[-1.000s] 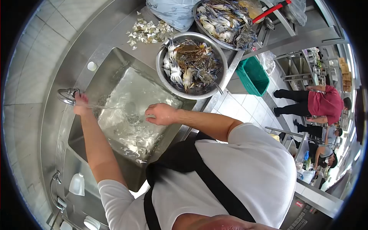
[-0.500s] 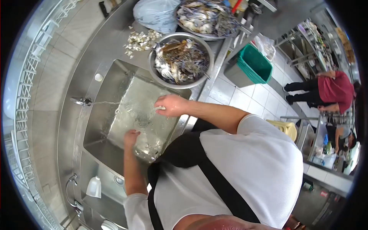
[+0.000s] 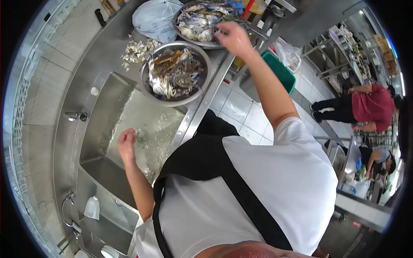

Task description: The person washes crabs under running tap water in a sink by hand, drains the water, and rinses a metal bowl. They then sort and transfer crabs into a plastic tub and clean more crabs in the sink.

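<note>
My left hand [image 3: 127, 141] hangs over the water-filled sink basin [image 3: 103, 142], fingers curled in; whatever they hold, if anything, is hidden. At the far right of the counter, my right hand [image 3: 234, 38] reaches into a large metal bowl piled with crabs [image 3: 195, 23]. Its bent fingers close on a dark part of a crab [image 3: 221, 31]. Nearer, a steel colander [image 3: 206, 81] stands by the basin's edge, heaped with brownish and white crab pieces [image 3: 174, 75]. Under the water, beside my left forearm, lie a few pale bits.
White scraps [image 3: 137, 52] lie beside a tied plastic bag [image 3: 155, 19]. A tap [image 3: 76, 116] overhangs the basin. A white jug [image 3: 92, 208] stands in the neighbouring sink. A green-lined bin [image 3: 279, 71] is on the floor. A person in a red shirt [image 3: 372, 103] stands farther off.
My right hand has left the sink with its small white piece out of sight, and reached to the far crab bowl. My left hand has risen above the water. The view has shifted right.
</note>
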The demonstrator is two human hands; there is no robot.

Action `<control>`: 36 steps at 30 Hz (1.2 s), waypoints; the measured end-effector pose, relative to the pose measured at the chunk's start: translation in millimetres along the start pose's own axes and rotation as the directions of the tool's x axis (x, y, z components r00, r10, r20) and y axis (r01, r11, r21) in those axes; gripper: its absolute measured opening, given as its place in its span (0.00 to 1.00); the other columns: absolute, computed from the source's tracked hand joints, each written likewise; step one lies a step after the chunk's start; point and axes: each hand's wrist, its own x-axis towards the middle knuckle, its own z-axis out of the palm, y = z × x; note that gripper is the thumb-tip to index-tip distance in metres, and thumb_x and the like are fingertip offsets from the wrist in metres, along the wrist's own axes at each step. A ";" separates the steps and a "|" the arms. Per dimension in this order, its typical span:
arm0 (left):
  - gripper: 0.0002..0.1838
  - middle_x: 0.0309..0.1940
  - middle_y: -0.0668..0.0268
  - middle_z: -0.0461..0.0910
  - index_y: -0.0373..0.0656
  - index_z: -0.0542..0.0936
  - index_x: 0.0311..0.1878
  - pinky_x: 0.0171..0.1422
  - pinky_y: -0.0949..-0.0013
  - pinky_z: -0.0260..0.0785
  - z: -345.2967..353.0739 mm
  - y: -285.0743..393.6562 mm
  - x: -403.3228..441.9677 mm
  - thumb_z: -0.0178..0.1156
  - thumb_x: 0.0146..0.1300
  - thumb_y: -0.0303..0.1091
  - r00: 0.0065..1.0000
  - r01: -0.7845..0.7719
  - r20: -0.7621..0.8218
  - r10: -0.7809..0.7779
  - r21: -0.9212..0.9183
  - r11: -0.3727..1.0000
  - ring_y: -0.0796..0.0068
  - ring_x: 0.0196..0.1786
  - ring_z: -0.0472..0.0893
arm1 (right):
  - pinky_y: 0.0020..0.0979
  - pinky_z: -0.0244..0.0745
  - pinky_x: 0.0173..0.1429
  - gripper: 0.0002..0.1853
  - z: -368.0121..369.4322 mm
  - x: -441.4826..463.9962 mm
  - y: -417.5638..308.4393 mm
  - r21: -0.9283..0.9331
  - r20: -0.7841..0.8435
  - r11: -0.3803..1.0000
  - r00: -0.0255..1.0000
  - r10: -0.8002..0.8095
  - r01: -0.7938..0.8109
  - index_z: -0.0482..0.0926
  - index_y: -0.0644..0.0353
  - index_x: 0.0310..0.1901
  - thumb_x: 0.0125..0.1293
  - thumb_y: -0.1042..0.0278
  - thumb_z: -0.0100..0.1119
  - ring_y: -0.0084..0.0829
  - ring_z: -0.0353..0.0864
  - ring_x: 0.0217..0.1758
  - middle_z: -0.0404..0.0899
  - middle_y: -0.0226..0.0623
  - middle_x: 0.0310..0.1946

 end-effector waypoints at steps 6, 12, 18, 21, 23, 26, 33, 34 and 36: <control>0.18 0.42 0.63 0.84 0.36 0.81 0.51 0.50 0.73 0.73 104.3 104.4 38.0 0.62 0.69 0.41 0.988 -0.148 -0.061 0.144 -0.066 0.987 0.77 0.41 0.80 | 0.41 0.68 0.67 0.20 38.0 137.8 158.8 -0.101 0.084 0.984 0.987 -0.139 0.147 0.80 0.54 0.56 0.62 0.67 0.55 0.47 0.76 0.60 0.79 0.45 0.56; 0.14 0.40 0.65 0.84 0.34 0.82 0.50 0.52 0.74 0.72 229.0 184.2 42.4 0.63 0.68 0.35 0.969 -0.247 -0.025 0.246 -0.136 0.959 0.77 0.41 0.81 | 0.44 0.67 0.66 0.17 37.3 180.8 182.1 -0.148 0.468 0.966 0.875 -0.121 0.213 0.82 0.50 0.55 0.67 0.57 0.56 0.45 0.79 0.58 0.83 0.40 0.52; 0.13 0.41 0.65 0.85 0.34 0.82 0.49 0.54 0.74 0.72 274.9 237.1 32.3 0.63 0.67 0.33 0.961 -0.277 -0.018 0.276 -0.083 0.957 0.78 0.44 0.81 | 0.37 0.77 0.51 0.14 4.3 184.4 128.1 0.433 0.255 0.876 0.961 0.104 -0.210 0.82 0.60 0.52 0.71 0.64 0.56 0.33 0.85 0.46 0.85 0.40 0.45; 0.14 0.45 0.64 0.85 0.35 0.82 0.51 0.56 0.73 0.72 289.3 261.8 31.4 0.64 0.66 0.32 0.951 -0.306 0.027 0.307 -0.040 0.951 0.77 0.48 0.81 | 0.36 0.78 0.51 0.15 23.4 167.8 103.7 0.785 0.617 0.059 0.787 0.012 -0.617 0.79 0.67 0.53 0.70 0.67 0.59 0.30 0.84 0.47 0.84 0.41 0.45; 0.18 0.47 0.65 0.84 0.36 0.78 0.57 0.55 0.72 0.72 306.9 272.1 34.7 0.65 0.65 0.32 0.923 -0.352 0.105 0.371 -0.161 0.922 0.77 0.48 0.81 | 0.34 0.79 0.52 0.18 29.2 144.6 61.8 0.722 0.691 -0.036 0.722 0.024 -0.691 0.77 0.71 0.54 0.68 0.68 0.62 0.33 0.83 0.47 0.83 0.42 0.47; 0.22 0.46 0.67 0.83 0.38 0.75 0.60 0.51 0.72 0.73 318.2 267.9 45.3 0.66 0.65 0.32 0.934 -0.171 0.216 0.284 -0.428 0.887 0.79 0.47 0.80 | 0.32 0.80 0.52 0.19 48.6 113.8 30.0 0.639 0.769 0.155 0.624 -0.136 -0.753 0.79 0.69 0.54 0.67 0.65 0.66 0.30 0.83 0.47 0.83 0.41 0.46; 0.25 0.46 0.60 0.83 0.36 0.74 0.60 0.55 0.68 0.72 233.5 259.4 27.6 0.68 0.59 0.26 0.909 -0.319 -0.233 0.346 0.144 0.937 0.74 0.47 0.81 | 0.39 0.71 0.64 0.27 24.3 154.7 112.3 0.138 0.308 0.970 0.922 -0.232 0.198 0.81 0.62 0.54 0.55 0.57 0.71 0.48 0.78 0.58 0.80 0.48 0.55; 0.26 0.48 0.61 0.82 0.36 0.75 0.60 0.57 0.68 0.72 220.6 253.1 18.5 0.69 0.57 0.26 0.933 -0.238 -0.236 0.270 0.157 0.959 0.75 0.49 0.80 | 0.39 0.71 0.64 0.26 27.3 153.2 135.2 0.052 0.341 0.975 0.914 -0.219 0.215 0.81 0.62 0.54 0.55 0.58 0.71 0.47 0.78 0.58 0.80 0.47 0.54; 0.25 0.49 0.61 0.82 0.37 0.76 0.58 0.57 0.67 0.73 212.6 220.5 2.8 0.69 0.56 0.26 0.934 -0.266 -0.170 0.313 0.252 0.931 0.73 0.49 0.81 | 0.38 0.71 0.63 0.26 21.7 153.2 142.8 0.088 0.403 0.982 0.895 -0.190 0.169 0.81 0.61 0.55 0.55 0.58 0.71 0.46 0.78 0.58 0.80 0.46 0.53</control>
